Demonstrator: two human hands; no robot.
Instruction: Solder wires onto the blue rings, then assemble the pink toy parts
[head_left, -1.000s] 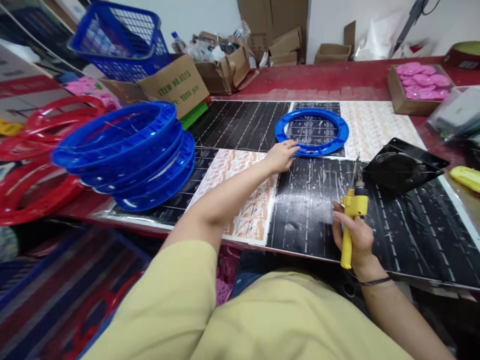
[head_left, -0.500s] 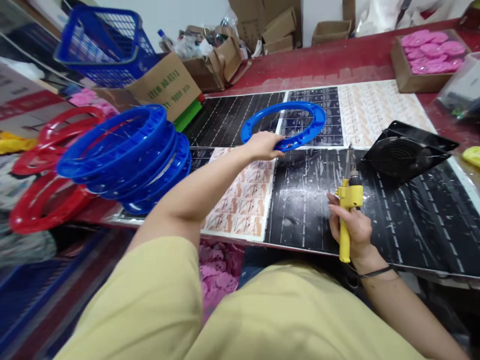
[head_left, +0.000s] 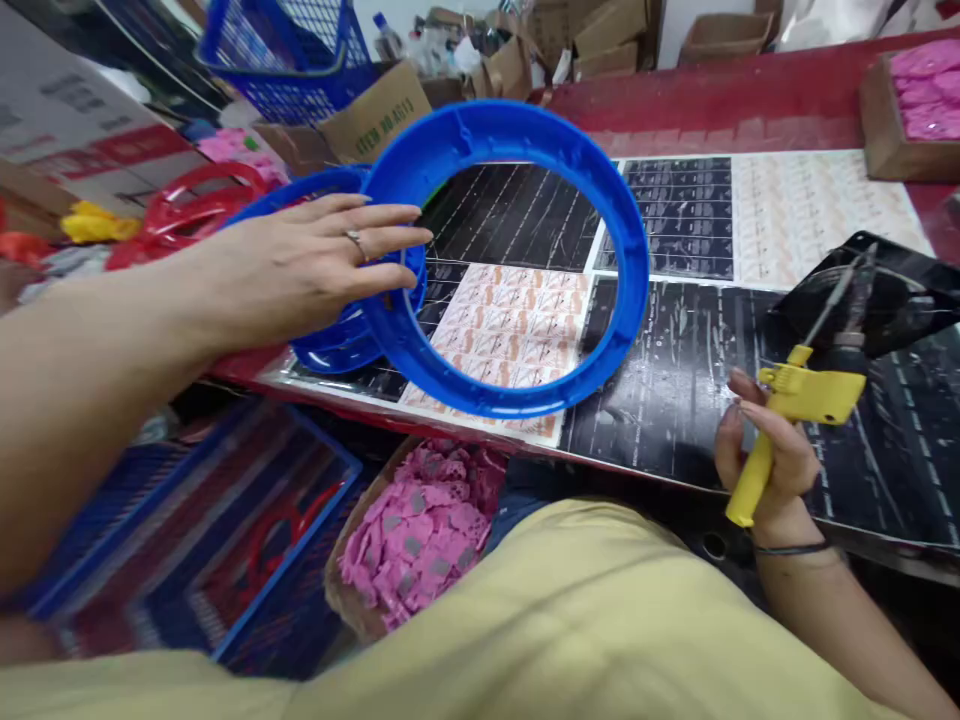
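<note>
My left hand (head_left: 315,250) grips the left rim of a blue plastic ring (head_left: 634,270), with its fingers lying over the edge and the thumb hidden. The ring is raised and tilted, its ribbed side facing me. Behind that hand, largely covered, is a stack of blue rings (head_left: 341,345). On the right, my right hand (head_left: 784,460) is wrapped around the handle of a yellow soldering gun (head_left: 817,393), whose metal tip points up and away. Just beyond the tip is a black square fan (head_left: 900,300).
Black sheets (head_left: 660,370) and a printed sticker sheet (head_left: 517,300) cover the red table (head_left: 712,105). Red rings (head_left: 195,205) and a blue basket (head_left: 292,90) stand at left. A box of pink pieces (head_left: 420,530) sits below the table edge, near a blue crate (head_left: 300,560).
My left hand has brought the blue ring left and nearer, tipping it up from the table. The view has shifted. My right hand still holds the soldering gun, now tilted further right.
</note>
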